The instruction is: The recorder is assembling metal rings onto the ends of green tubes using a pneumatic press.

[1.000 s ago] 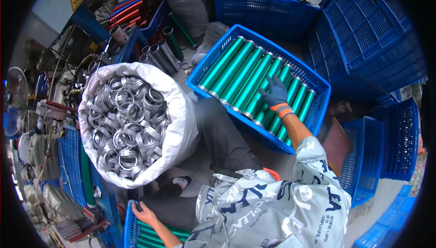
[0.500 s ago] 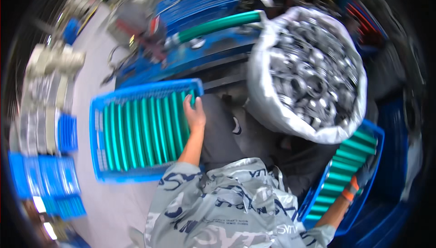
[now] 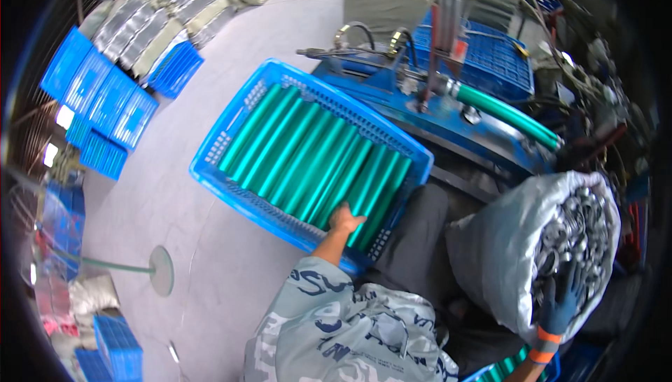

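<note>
My bare left hand [image 3: 345,219] is down at the near end of the green tubes [image 3: 301,151], which lie side by side in a blue plastic basket [image 3: 234,195]. Its thumb and curled fingers close around a tube end, partly hidden from view. At the right, my right hand [image 3: 558,310], in a dark glove with an orange cuff, reaches into a white sack [image 3: 490,263]. The gloved fingers stretch out over the silvery metal rings [image 3: 575,238] that fill it. I see no ring gripped in them.
A blue bench machine [image 3: 399,81] stands beyond the basket, with another green tube [image 3: 507,112] mounted on it. Below the sack, a second basket holds more green tubes [image 3: 507,368]. Blue crates [image 3: 105,91] and stacked sacks stand left. A round-based stand [image 3: 162,271] is on the floor.
The view has swung left. My left hand has shifted from the rightmost tubes' far end to the near ends. My right hand has left the lower right basket for the sack of rings.
</note>
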The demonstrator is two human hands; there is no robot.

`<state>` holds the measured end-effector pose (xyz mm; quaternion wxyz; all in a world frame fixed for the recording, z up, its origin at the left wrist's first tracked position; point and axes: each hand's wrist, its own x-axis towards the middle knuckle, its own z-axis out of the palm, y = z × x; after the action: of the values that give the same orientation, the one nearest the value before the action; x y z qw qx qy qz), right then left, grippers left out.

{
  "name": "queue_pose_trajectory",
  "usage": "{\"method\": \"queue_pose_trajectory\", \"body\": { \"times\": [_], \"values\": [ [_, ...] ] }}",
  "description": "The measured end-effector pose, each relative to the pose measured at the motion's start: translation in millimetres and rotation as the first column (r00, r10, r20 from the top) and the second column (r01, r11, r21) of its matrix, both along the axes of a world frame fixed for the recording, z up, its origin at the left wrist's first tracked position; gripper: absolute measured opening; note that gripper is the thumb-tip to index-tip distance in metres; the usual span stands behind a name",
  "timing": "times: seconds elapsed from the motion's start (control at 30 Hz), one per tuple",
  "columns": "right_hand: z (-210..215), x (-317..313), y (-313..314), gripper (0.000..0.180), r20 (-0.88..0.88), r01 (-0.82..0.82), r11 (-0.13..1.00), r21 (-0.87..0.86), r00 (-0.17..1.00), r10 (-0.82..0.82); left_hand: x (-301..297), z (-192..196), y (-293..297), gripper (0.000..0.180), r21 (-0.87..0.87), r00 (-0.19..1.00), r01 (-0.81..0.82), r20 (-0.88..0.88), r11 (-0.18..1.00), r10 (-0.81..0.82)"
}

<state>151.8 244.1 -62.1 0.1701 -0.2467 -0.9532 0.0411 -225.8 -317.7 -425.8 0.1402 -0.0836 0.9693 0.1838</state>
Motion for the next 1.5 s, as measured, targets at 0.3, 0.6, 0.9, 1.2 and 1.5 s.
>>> {"method": "queue_pose_trajectory", "body": {
  "times": [0.3,0.6,0.9,1.2,1.5],
  "values": [
    [43.4,-9.2,-29.8,0.058,-0.139,0.007,0.991,0.137,0.990,0.012,-12.9,106.5,29.8,0.095,0.683,0.936,0.104,-0.313,0.723,0.162],
    [49.4,44.0,-50.9,0.017,-0.220,-0.138,0.178,-0.974,0.756,-0.616,-4.5,284.5,153.7,0.072,0.635,0.773,0.622,-0.593,0.458,-0.227],
    [29.4,41.3,-111.0,0.082,-0.320,-0.800,-0.205,-0.564,0.441,-0.839,48.9,325.4,194.9,0.078,0.506,0.631,0.772,-0.539,0.384,-0.559],
    [7.0,45.6,-99.9,0.058,-0.531,-0.840,-0.178,-0.512,0.473,-0.703,72.9,365.8,212.1,0.078,0.483,0.513,0.828,-0.450,0.284,-0.731],
    [17.7,28.1,-89.1,0.086,-0.701,-0.764,0.137,-0.631,0.486,-0.522,86.8,440.8,221.9,0.081,0.035,0.090,0.996,-0.581,0.086,-0.809]
  ]
}}
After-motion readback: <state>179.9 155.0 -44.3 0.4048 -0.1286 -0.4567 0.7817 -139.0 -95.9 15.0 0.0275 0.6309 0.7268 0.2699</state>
